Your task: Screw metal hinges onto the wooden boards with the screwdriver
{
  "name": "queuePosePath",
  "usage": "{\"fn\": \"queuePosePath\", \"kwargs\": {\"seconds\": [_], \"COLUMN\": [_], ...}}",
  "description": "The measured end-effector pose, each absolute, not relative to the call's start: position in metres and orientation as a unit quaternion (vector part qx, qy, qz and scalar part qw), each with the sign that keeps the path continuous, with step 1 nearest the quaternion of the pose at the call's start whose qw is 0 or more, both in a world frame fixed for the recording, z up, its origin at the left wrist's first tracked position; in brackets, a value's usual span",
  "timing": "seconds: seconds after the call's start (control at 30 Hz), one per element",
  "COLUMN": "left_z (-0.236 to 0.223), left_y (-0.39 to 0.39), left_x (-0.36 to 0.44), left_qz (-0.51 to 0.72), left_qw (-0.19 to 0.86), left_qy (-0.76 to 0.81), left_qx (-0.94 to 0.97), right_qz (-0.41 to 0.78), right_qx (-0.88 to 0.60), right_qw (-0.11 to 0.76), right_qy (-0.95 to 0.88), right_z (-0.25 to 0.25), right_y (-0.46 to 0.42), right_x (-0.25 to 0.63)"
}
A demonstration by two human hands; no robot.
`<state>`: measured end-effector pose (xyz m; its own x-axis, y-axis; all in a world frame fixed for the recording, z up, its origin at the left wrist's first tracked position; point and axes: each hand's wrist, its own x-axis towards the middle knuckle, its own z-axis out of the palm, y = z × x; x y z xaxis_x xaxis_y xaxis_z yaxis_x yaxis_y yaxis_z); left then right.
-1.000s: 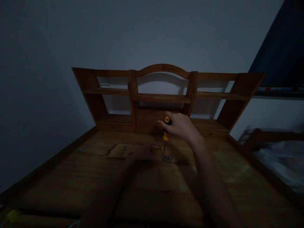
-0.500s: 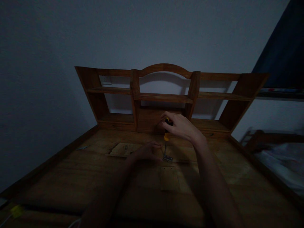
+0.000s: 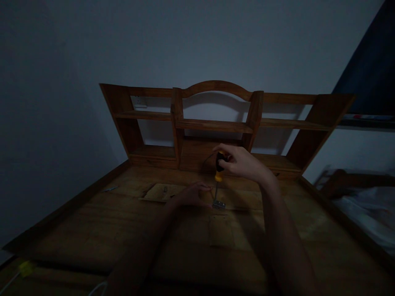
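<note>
From the head camera: dim light over a wooden worktop [image 3: 123,222], with a wooden hutch [image 3: 216,125] along its far edge. Right hand [image 3: 242,164] wrapped round the black and yellow handle of a screwdriver [image 3: 219,176], above the middle of the worktop. Shaft pointing steeply down with a slight tilt, tip at the left end of a small metal hinge [image 3: 219,204], or a hinge-like plate with holes. Grasped high on the handle, most likely for turning and pressing in line with the shaft; held near upright, probably for a square fit of the tip. Exact meeting of tip and metal too dark to make out.

Left hand [image 3: 193,194] low over the worktop, just left of the hinge, thumb and forefinger spread in a loose curve, thumb reaching to the hinge's left edge. Contact or narrow gap there: impossible to tell. Placed so, presumably, for steadying the metal while leaving room for the shaft.

Nearby, a pale flat piece [image 3: 221,231] just on the near side of the hinge, and another, angular wooden piece [image 3: 159,191] partly behind the left hand. Farther left, a slim light object [image 3: 110,189], too small to identify, well apart from both hands.
</note>
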<state>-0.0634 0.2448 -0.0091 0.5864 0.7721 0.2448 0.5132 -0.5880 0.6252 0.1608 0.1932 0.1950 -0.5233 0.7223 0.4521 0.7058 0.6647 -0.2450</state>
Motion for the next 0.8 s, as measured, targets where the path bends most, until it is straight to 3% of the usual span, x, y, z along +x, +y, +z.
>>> {"fn": "queuePosePath", "kwargs": {"seconds": [0.23,0.43,0.6,0.8], "left_z": [-0.012,-0.014,-0.008,-0.008], "left_y": [0.247,0.25,0.244,0.244], "left_x": [-0.064,-0.063,-0.063,-0.063], "left_qz": [0.26,0.255,0.259,0.251], "left_qw": [0.245,0.255,0.253,0.261], "left_qy": [0.373,0.365,0.372,0.375], "left_qx": [0.856,0.858,0.855,0.853], "right_qz": [-0.097,0.008,-0.107,0.007], "right_qx": [-0.5,-0.412,-0.5,-0.393], "right_qw": [0.255,0.248,0.242,0.246], "right_qy": [-0.822,-0.877,-0.825,-0.886], "right_z": [0.193,0.196,0.192,0.194], "right_y": [0.191,0.188,0.188,0.188], "right_x": [0.158,0.16,0.152,0.156]}}
